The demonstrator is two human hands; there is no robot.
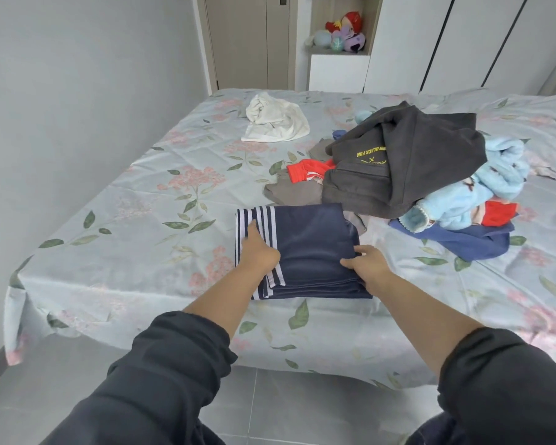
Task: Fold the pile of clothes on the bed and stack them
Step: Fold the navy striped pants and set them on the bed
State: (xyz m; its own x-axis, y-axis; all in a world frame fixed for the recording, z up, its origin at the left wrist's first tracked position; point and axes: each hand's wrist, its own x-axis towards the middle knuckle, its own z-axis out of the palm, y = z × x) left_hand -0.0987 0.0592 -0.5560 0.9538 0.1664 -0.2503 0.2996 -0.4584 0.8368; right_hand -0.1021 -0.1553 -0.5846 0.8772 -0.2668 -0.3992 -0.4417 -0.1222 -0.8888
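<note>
Navy folded garment with white side stripes (pixel 312 248): near edge of the floral-sheeted bed (pixel 109 220), stripes running away from it. Left hand (pixel 258 250) pressing flat on the striped side; right hand (pixel 366 266) pinching the opposite edge. Unfolded clothes pile (pixel 408 168) just beyond, nearer the right hand.

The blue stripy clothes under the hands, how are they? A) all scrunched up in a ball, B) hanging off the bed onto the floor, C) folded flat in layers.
C: the navy striped garment lies flat on the bed with neat stacked edges showing at its near side, the left hand pressing on its striped part and the right hand gripping its right edge.
</note>
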